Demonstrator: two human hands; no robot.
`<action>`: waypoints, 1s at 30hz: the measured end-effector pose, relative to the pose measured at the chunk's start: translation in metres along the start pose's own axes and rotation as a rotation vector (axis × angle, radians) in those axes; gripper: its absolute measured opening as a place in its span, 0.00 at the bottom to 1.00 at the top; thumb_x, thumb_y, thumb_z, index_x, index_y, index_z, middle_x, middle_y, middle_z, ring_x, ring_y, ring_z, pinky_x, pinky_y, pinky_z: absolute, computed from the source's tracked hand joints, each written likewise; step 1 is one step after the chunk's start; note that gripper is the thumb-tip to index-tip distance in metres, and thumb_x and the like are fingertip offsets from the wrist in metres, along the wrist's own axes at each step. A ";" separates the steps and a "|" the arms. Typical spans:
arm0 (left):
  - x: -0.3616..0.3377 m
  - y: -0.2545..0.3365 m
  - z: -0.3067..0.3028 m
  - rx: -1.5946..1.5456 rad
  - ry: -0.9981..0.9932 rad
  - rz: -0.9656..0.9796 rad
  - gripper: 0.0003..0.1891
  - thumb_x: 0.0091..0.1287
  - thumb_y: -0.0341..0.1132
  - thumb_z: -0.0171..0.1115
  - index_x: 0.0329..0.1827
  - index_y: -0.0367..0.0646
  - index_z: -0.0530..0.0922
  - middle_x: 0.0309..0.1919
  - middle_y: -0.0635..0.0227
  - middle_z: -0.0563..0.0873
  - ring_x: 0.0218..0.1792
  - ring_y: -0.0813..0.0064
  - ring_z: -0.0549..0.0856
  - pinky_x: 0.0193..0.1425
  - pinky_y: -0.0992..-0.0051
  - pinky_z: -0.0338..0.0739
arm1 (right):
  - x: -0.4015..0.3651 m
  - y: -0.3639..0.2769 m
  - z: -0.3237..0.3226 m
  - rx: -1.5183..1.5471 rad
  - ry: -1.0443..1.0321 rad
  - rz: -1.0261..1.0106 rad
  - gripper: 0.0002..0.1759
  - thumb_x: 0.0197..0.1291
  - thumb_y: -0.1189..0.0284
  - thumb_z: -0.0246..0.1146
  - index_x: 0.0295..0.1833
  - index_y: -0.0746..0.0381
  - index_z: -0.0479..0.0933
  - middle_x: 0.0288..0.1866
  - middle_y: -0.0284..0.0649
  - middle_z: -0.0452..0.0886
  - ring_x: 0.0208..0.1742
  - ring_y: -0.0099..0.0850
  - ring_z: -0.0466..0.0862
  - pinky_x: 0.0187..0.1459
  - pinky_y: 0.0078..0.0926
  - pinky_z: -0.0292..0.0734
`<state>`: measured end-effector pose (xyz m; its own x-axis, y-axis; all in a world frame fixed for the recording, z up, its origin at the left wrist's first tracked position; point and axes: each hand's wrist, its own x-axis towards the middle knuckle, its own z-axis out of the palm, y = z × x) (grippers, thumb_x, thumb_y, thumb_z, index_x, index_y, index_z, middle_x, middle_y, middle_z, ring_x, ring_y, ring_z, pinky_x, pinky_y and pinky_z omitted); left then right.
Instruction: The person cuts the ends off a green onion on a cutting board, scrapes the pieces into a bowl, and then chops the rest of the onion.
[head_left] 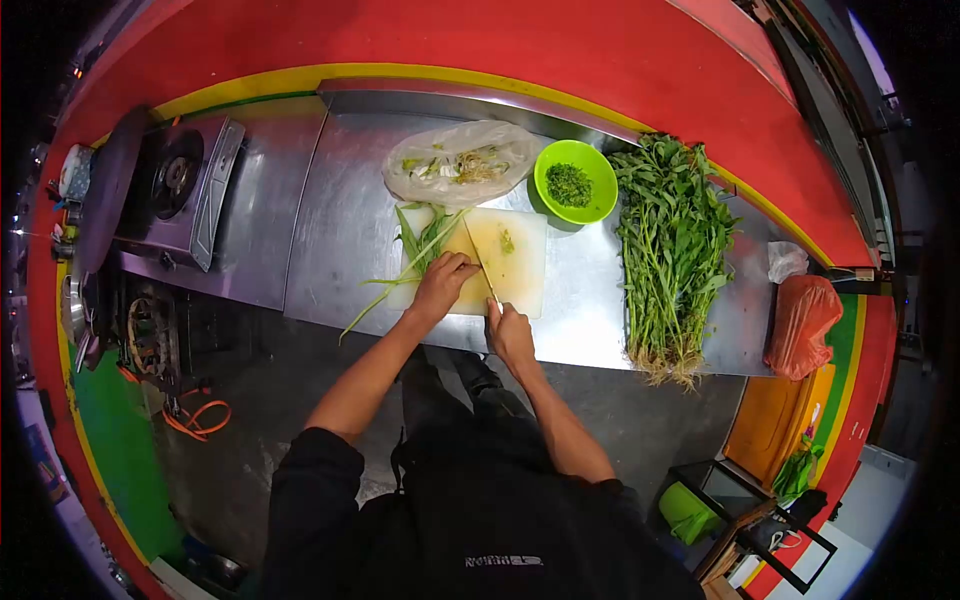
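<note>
A knife [480, 255] is in my right hand [512, 335], its fingers wrapped round the handle. The blade points away from me over the white cutting board [528, 235]. Just left of the blade, my left hand [440, 288] has its fingers pinched together low over the board; what they hold is too small to make out. Long leafy green stalks [428, 243] lie across the board's left side beyond that hand, one stem reaching past the counter's front edge. A little chopped green [507, 243] sits on the board right of the knife.
Behind the board lies a clear plastic bag [460, 165] with rooted stalks. A green bowl [577, 182] holds chopped greens. A large bundle of leafy greens [670, 250] lies right, then a red plastic bag [803, 325]. A stove [185, 185] stands left on the metal counter [335, 230].
</note>
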<state>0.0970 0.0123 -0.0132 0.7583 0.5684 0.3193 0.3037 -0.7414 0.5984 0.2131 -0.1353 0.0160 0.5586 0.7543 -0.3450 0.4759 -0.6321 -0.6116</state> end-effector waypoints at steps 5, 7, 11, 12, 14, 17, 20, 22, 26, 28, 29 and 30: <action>-0.005 -0.004 0.004 0.012 0.032 -0.017 0.17 0.57 0.21 0.62 0.49 0.40 0.88 0.44 0.65 0.86 0.49 0.62 0.83 0.55 0.62 0.80 | -0.005 0.006 -0.006 0.052 -0.020 -0.018 0.32 0.80 0.53 0.52 0.40 0.76 0.80 0.30 0.72 0.81 0.37 0.69 0.85 0.38 0.59 0.78; -0.005 -0.004 0.006 -0.005 0.044 -0.026 0.17 0.57 0.20 0.61 0.48 0.39 0.88 0.44 0.64 0.86 0.49 0.61 0.84 0.55 0.63 0.80 | -0.013 0.006 -0.007 0.051 -0.019 -0.013 0.32 0.80 0.53 0.52 0.41 0.76 0.80 0.30 0.72 0.81 0.37 0.69 0.85 0.38 0.59 0.78; -0.003 -0.002 0.003 -0.027 0.048 -0.022 0.17 0.57 0.19 0.62 0.48 0.39 0.87 0.43 0.60 0.86 0.48 0.56 0.84 0.55 0.61 0.81 | -0.018 0.008 -0.003 0.045 -0.034 0.031 0.33 0.80 0.52 0.52 0.41 0.76 0.80 0.31 0.72 0.82 0.38 0.70 0.85 0.39 0.60 0.77; -0.003 -0.002 0.002 -0.026 0.042 -0.019 0.17 0.56 0.19 0.62 0.48 0.38 0.87 0.44 0.60 0.86 0.48 0.56 0.84 0.55 0.62 0.81 | -0.018 0.007 -0.002 0.046 -0.035 0.031 0.33 0.80 0.52 0.52 0.41 0.76 0.80 0.31 0.72 0.82 0.38 0.70 0.85 0.39 0.60 0.77; -0.003 -0.002 0.001 -0.025 0.034 -0.018 0.16 0.56 0.20 0.62 0.48 0.38 0.87 0.44 0.60 0.86 0.48 0.56 0.84 0.55 0.62 0.81 | -0.015 0.007 -0.002 0.004 -0.090 0.101 0.32 0.78 0.51 0.52 0.45 0.74 0.81 0.35 0.72 0.83 0.42 0.70 0.85 0.46 0.63 0.80; -0.002 -0.004 0.002 -0.025 0.007 -0.010 0.17 0.56 0.20 0.63 0.48 0.39 0.88 0.45 0.61 0.86 0.50 0.57 0.84 0.56 0.62 0.81 | -0.010 0.006 0.000 -0.033 -0.056 0.054 0.32 0.78 0.50 0.52 0.44 0.74 0.81 0.35 0.72 0.84 0.42 0.70 0.85 0.45 0.63 0.80; -0.001 -0.001 0.001 -0.015 -0.018 -0.028 0.17 0.56 0.20 0.63 0.49 0.39 0.88 0.44 0.61 0.86 0.50 0.57 0.84 0.56 0.62 0.80 | -0.001 0.001 0.002 -0.024 -0.041 0.035 0.32 0.78 0.51 0.52 0.44 0.74 0.81 0.35 0.71 0.84 0.41 0.70 0.85 0.45 0.63 0.80; -0.003 -0.001 0.001 -0.014 -0.001 -0.023 0.16 0.57 0.23 0.62 0.48 0.40 0.88 0.43 0.65 0.84 0.48 0.61 0.83 0.55 0.63 0.80 | 0.002 0.003 0.001 0.004 -0.042 0.031 0.32 0.78 0.51 0.52 0.44 0.74 0.80 0.35 0.71 0.83 0.42 0.70 0.85 0.45 0.63 0.80; -0.006 0.002 0.001 0.025 0.021 -0.016 0.16 0.58 0.22 0.62 0.49 0.40 0.88 0.44 0.65 0.84 0.49 0.61 0.83 0.55 0.63 0.80 | -0.006 0.001 -0.011 0.041 -0.069 0.055 0.33 0.78 0.50 0.53 0.45 0.74 0.80 0.35 0.72 0.83 0.43 0.71 0.84 0.45 0.63 0.79; -0.006 -0.001 0.004 0.014 0.035 -0.011 0.16 0.58 0.22 0.62 0.49 0.39 0.88 0.45 0.64 0.85 0.50 0.61 0.83 0.56 0.64 0.80 | -0.011 0.005 -0.011 0.041 -0.086 0.079 0.33 0.78 0.49 0.53 0.46 0.74 0.81 0.36 0.73 0.83 0.44 0.71 0.84 0.46 0.64 0.79; -0.006 -0.002 0.005 -0.009 0.043 -0.010 0.17 0.57 0.21 0.62 0.49 0.39 0.87 0.45 0.62 0.85 0.50 0.59 0.84 0.56 0.63 0.80 | -0.014 0.006 -0.011 0.035 -0.092 0.080 0.33 0.78 0.49 0.52 0.46 0.74 0.81 0.36 0.73 0.83 0.44 0.71 0.84 0.47 0.64 0.79; -0.006 -0.003 0.005 -0.031 0.052 -0.010 0.17 0.56 0.19 0.62 0.49 0.38 0.87 0.45 0.60 0.86 0.49 0.56 0.84 0.56 0.62 0.81 | -0.016 0.007 -0.009 0.029 -0.099 0.081 0.33 0.78 0.49 0.52 0.46 0.74 0.80 0.37 0.73 0.83 0.44 0.71 0.84 0.47 0.63 0.79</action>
<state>0.0944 0.0094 -0.0207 0.7244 0.5938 0.3503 0.2926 -0.7249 0.6237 0.2138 -0.1541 0.0237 0.5237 0.7155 -0.4623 0.4113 -0.6876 -0.5983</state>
